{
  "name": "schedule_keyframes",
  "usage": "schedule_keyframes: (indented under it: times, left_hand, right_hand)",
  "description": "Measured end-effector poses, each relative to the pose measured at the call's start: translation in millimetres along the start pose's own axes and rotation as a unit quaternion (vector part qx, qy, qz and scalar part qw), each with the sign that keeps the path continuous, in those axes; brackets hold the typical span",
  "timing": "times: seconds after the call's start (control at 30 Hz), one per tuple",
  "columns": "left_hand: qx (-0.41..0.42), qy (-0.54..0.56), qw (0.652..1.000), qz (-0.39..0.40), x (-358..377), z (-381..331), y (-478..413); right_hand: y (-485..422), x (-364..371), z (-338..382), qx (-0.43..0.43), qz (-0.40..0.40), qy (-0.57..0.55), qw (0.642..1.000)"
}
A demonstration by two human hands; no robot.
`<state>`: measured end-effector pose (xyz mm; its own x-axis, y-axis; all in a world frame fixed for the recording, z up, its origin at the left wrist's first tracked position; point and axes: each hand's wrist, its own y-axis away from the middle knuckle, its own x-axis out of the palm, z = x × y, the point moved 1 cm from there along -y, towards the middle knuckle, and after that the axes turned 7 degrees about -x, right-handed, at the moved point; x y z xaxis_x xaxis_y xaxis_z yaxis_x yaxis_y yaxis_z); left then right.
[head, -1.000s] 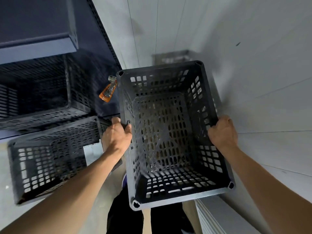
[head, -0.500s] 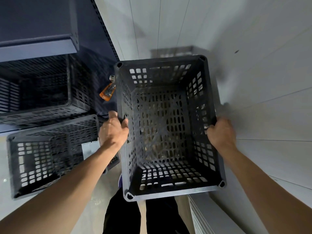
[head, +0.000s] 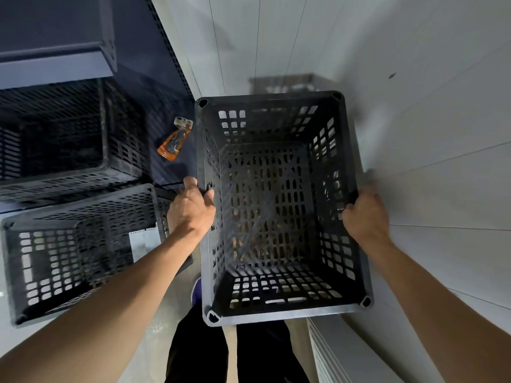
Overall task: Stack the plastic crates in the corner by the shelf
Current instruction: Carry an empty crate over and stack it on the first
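Note:
I look straight down into a dark perforated plastic crate (head: pixel 279 310) that I hold in front of me, close to the white wall on the right. My left hand (head: pixel 192 208) grips its left rim. My right hand (head: pixel 365 214) grips the right rim. A second dark crate (head: pixel 69 244) stands on the floor to the left, with a white label on its side. A third crate (head: pixel 55 139) sits under the dark blue shelf (head: pixel 55 62) at the upper left.
An orange packaged item (head: pixel 174 142) lies on the dark shelf base between the shelf crate and the held crate. White wall panels (head: pixel 428 134) run along the right and far side. My dark trousers (head: pixel 235 352) show below the crate.
The held crate has shifted slightly toward the far wall and the corner; both hands keep the same grip on its rims.

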<state>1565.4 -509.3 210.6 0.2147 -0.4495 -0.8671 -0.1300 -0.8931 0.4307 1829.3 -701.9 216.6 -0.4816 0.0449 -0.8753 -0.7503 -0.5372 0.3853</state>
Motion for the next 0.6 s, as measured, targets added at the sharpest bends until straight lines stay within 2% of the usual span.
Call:
schedule_keyframes:
  times: [0.2,0.4,0.6]
  left_hand:
    - [-0.012,0.028,0.999,-0.027,7.9,16.5,3.7]
    - [-0.020,0.043,0.997,0.056,-1.9,14.4,-9.6]
    - [-0.018,0.039,0.997,0.062,-2.6,15.0,-8.7]
  right_hand:
    - [-0.9,4.8,5.4,-0.019,-0.010,-0.004,1.000]
    - [-14.7,8.5,9.7,-0.005,-0.005,-0.002,1.000]
    - [-8.9,9.2,5.6,-0.005,-0.021,-0.006,1.000]
